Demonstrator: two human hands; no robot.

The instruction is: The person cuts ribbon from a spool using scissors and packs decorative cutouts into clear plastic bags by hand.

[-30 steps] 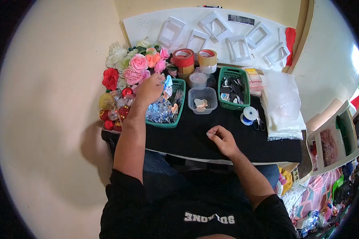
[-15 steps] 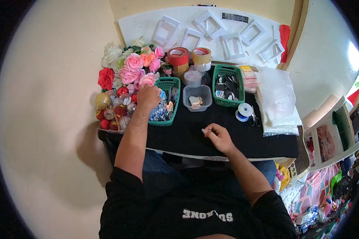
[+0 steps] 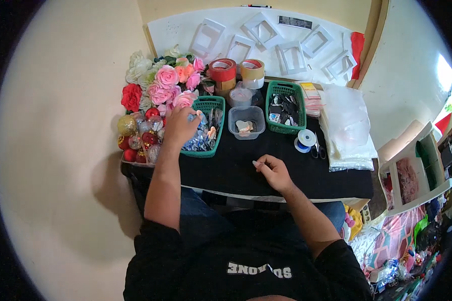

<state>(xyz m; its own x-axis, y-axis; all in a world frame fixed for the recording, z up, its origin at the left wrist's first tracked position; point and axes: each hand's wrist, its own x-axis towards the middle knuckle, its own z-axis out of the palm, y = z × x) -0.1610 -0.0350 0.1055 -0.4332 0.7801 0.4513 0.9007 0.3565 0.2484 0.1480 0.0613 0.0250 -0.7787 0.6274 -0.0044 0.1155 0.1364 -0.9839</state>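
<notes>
My left hand (image 3: 180,129) reaches over the left edge of a green basket (image 3: 220,143) filled with small blue, white and peach cut-out pieces (image 3: 201,140). Its fingertips are drawn together at the pieces, and what they grip is too small to make out. Low over the black tabletop, my right hand (image 3: 274,173) pinches a small whitish piece (image 3: 256,163) between thumb and forefinger. Between and beyond the hands stands a clear plastic tub (image 3: 261,131) with a few pale peach and white cut-outs (image 3: 244,126) inside.
Christmas baubles (image 3: 148,135) and artificial flowers (image 3: 165,85) crowd the left side. Tape rolls (image 3: 222,70) stand behind the tub. At right are another green basket (image 3: 302,125), a ribbon spool (image 3: 305,140), scissors (image 3: 318,149) and plastic bags (image 3: 346,125). White frames (image 3: 291,57) lie at the back.
My left hand has turned, its fingers now over the basket's pieces instead of by the pink flower. My right hand keeps its pinch in nearly the same place.
</notes>
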